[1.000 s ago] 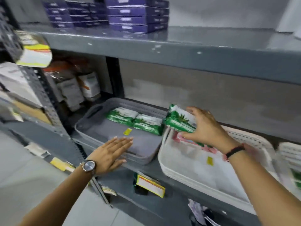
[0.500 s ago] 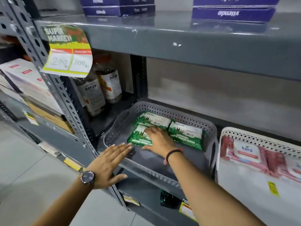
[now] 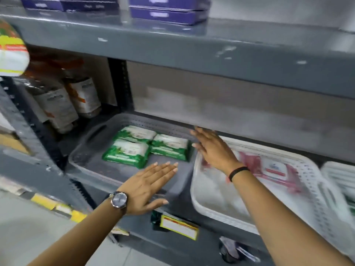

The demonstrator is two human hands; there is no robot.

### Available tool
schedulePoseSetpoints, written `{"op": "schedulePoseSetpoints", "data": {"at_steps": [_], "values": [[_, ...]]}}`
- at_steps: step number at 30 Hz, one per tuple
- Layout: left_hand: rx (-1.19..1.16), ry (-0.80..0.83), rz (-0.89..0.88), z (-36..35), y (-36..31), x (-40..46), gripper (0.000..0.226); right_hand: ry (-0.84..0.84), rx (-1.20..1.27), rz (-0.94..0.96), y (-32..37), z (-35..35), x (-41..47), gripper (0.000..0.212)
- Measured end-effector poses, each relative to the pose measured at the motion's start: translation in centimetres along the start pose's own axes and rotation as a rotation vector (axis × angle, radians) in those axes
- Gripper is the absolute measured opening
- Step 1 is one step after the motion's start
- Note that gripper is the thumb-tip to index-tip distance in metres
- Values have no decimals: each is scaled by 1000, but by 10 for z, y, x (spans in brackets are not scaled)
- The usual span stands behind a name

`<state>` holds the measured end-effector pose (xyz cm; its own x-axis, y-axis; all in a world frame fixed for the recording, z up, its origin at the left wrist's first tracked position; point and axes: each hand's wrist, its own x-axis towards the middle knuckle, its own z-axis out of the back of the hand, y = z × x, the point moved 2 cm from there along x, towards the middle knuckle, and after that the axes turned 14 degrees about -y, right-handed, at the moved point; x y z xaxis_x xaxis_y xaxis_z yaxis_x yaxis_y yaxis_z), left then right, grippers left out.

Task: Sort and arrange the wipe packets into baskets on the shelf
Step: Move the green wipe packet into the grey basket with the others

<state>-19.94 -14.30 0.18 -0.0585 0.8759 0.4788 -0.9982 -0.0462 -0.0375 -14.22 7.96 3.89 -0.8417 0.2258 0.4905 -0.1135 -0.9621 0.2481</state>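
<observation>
A grey basket (image 3: 90, 150) on the middle shelf holds three green wipe packets (image 3: 126, 152) lying flat at its back. To its right a white basket (image 3: 211, 210) holds pink wipe packets (image 3: 274, 167). My left hand (image 3: 149, 187) lies flat with fingers spread over the grey basket's front rim, empty. My right hand (image 3: 213, 148) hovers open above the gap between the two baskets, beside the rightmost green packet, holding nothing.
Bottles with orange labels (image 3: 67, 100) stand left of the grey basket behind the shelf upright (image 3: 44, 135). Purple boxes (image 3: 167, 14) sit on the upper shelf. A third white basket (image 3: 340, 175) shows at the far right. Price tags (image 3: 178, 226) hang on the shelf edge.
My right hand has let go of the third green packet in the grey basket and drawn back to the right. My left hand stays at the basket's front rim.
</observation>
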Motion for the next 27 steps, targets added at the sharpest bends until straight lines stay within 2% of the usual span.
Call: {"op": "schedulePoseSetpoints", "data": {"at_steps": [5,9,11,13,15,17,22,27], "values": [[-50,14,-183,-44,-83,64,65,-150,-164,-226,-115,102,-106,38],[-38,5,-238,-70,-121,86,63,-149,-271,-474,-192,159,-193,38],[-16,-16,-236,-75,-125,87,63,-90,-320,-589,-223,177,-225,45],[0,-17,-241,-78,-127,87,63,109,-359,-661,-251,188,-251,62],[34,4,-256,-77,-125,84,67,347,-364,-660,-266,188,-262,81],[55,10,-254,-78,-127,84,69,456,-383,-607,-275,184,-262,91],[92,38,-208,-75,-130,84,67,503,-405,-504,-284,168,-245,94],[111,65,-159,-78,-129,82,69,405,-449,-541,-286,171,-242,84]]}}
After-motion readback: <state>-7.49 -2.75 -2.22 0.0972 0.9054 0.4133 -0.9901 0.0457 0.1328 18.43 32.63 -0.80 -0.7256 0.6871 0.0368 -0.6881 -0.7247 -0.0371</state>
